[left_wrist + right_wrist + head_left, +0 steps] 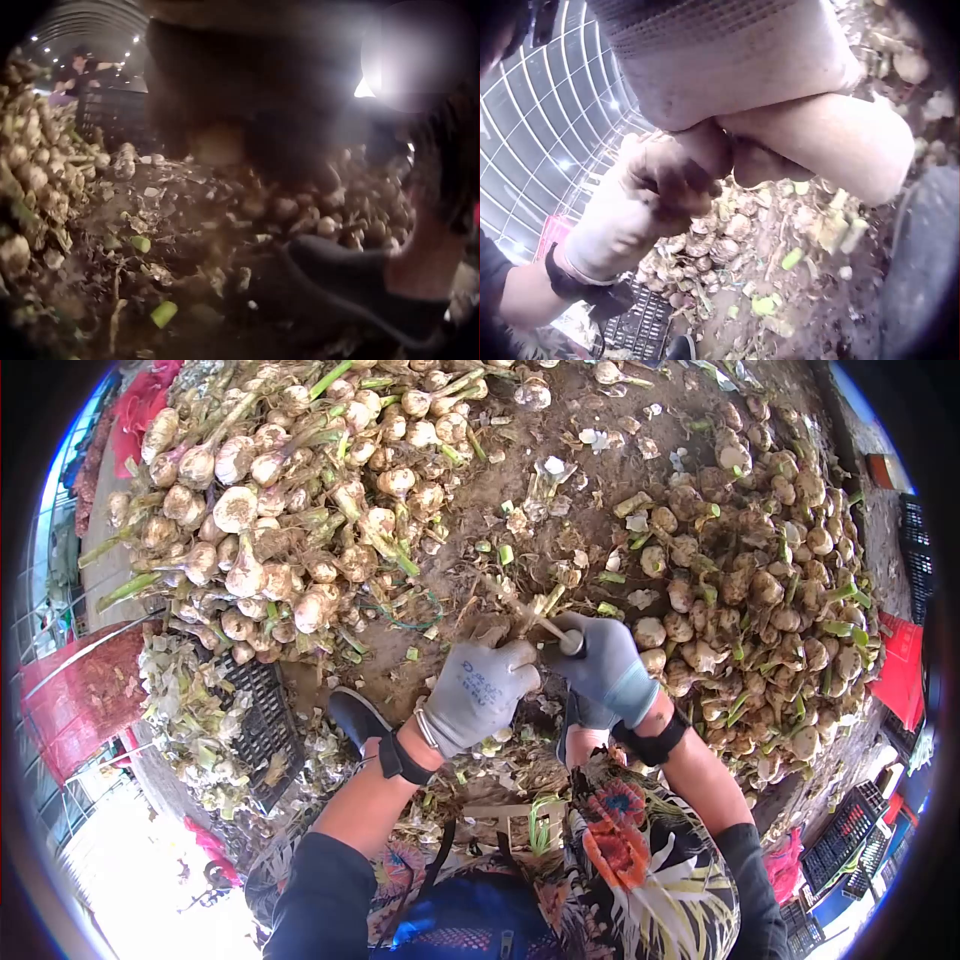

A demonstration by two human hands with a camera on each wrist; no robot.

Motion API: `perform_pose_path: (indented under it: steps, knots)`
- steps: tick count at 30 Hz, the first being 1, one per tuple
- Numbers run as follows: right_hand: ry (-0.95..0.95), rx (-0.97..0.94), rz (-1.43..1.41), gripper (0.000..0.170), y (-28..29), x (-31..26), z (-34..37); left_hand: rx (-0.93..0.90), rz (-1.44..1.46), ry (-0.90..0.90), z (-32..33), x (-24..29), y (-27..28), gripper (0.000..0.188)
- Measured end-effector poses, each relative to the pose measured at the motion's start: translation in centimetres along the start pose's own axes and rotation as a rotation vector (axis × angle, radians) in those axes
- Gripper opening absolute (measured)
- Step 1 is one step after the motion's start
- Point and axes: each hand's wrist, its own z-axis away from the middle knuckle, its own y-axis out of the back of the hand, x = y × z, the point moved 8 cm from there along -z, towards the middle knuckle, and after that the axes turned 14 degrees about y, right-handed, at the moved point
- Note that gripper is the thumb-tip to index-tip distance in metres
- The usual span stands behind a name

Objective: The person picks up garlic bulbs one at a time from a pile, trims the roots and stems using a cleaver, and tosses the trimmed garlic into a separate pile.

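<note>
Both hands wear pale grey gloves and meet in front of the body. In the head view the left hand (475, 695) curls its soiled fingers round what looks like a garlic bulb, mostly hidden. The right hand (605, 665) grips a pale, round-ended handle (571, 643), close to the left fingertips. From the right wrist, the right hand (735, 82) fills the top, its fingers bent, and the left hand (622, 217) touches it from below. The left wrist view is dark and blurred; what its hand holds cannot be made out there.
Garlic with stems lies in a large heap (250, 540) on the left, and trimmed bulbs (760, 590) are piled on the right. Cut stems and peelings litter the soil between. A black crate (265, 735) with husks stands at left. Shoes (355, 715) flank the hands.
</note>
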Motion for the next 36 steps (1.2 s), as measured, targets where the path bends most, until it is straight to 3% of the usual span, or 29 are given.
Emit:
perform_pose_path:
  steps: [1, 4, 5, 7, 8, 9, 11, 12, 13, 14, 15, 17, 20, 24, 25, 27, 29, 31, 32, 33, 35, 36]
  knots:
    - [-0.071, -0.035, 0.216, 0.021, -0.4, 3.1, 0.2, 0.004, -0.008, -0.002, -0.1, 0.7, 0.3, 0.012]
    - [-0.196, -0.046, 0.282, 0.027, -2.5, 9.5, 3.3, 0.104, 0.43, -0.168, -2.8, 7.4, 3.7, 0.032]
    - [-0.199, 0.027, 0.034, 0.024, -3.6, 10.0, 4.1, 0.128, 0.586, -0.213, -3.1, 9.3, 4.7, 0.039]
    - [-0.192, 0.108, -0.203, 0.021, -4.1, 9.5, 4.6, -0.098, 0.482, -0.272, -4.8, 13.4, 4.5, 0.081]
    - [-0.186, 0.353, -0.601, 0.018, -3.8, 8.6, 4.9, 0.007, 0.539, -0.166, -6.3, 10.5, 5.2, 0.074]
    - [-0.219, 0.27, -0.463, 0.016, -2.6, 8.2, 4.0, 0.111, 0.603, -0.062, -7.6, 7.6, 5.8, 0.067]
    - [-0.265, 0.092, -0.184, 0.013, -0.2, 7.3, 2.5, 0.179, 0.199, 0.417, -10.5, -0.9, 7.0, 0.053]
    - [-0.251, 0.132, -0.241, 0.017, 0.1, 7.9, 2.4, 0.286, -0.007, 0.458, -11.2, -6.1, 6.7, 0.053]
    - [-0.241, 0.172, -0.3, 0.022, 0.0, 8.7, 2.4, 0.18, -0.242, 0.644, -11.9, -11.8, 6.1, 0.056]
    - [-0.245, 0.171, -0.306, 0.022, -0.6, 9.0, 2.4, 0.037, -0.306, 0.868, -11.7, -16.0, 6.0, 0.063]
    - [-0.218, 0.182, -0.326, 0.022, -1.0, 8.9, 2.1, 0.02, -0.291, 0.991, -11.2, -19.5, 5.9, 0.066]
    - [-0.183, 0.199, -0.338, 0.022, -0.8, 8.5, 1.3, 0.089, -0.421, 0.891, -11.9, -22.8, 4.4, 0.07]
    - [-0.168, 0.195, -0.258, 0.016, 0.2, 6.9, 0.6, 0.263, -0.242, 0.933, -11.8, -23.1, 3.9, 0.066]
    - [-0.192, 0.277, -0.402, 0.012, 0.3, 7.0, 0.4, 0.115, -0.155, 0.923, -10.7, -22.3, 3.2, 0.054]
    - [-0.184, 0.286, -0.428, 0.012, 0.1, 7.4, 0.3, 0.264, -0.069, 0.762, -10.0, -20.5, 3.8, 0.047]
    - [-0.184, 0.307, -0.457, 0.013, 0.1, 7.1, 0.0, 0.213, 0.415, 0.734, -8.0, -17.5, 1.5, 0.046]
    - [-0.289, 0.391, -0.771, 0.021, 0.1, 5.6, -0.4, 0.229, 0.582, 0.504, -6.4, -11.5, 0.6, 0.058]
    - [-0.24, 0.333, -1.03, 0.029, 0.1, 2.6, -1.7, 0.117, 0.73, 0.38, -4.8, -6.6, -0.8, 0.067]
    - [-0.175, 0.32, -0.972, 0.031, -0.1, 2.8, -2.6, 0.084, 0.684, 0.369, -4.4, -5.3, -1.6, 0.07]
    - [-0.176, 0.319, -0.967, 0.031, 0.0, 2.9, -2.4, 0.244, 0.737, 0.323, -3.8, -4.6, -0.8, 0.067]
    - [-0.143, 0.264, -0.941, 0.031, 0.1, 1.9, -2.4, 0.234, 1.092, 0.549, -2.7, -5.8, -1.5, 0.062]
    - [-0.038, 0.337, -0.964, 0.029, 0.2, 1.2, -2.5, 0.237, 1.09, 0.552, -2.3, -6.1, -1.4, 0.062]
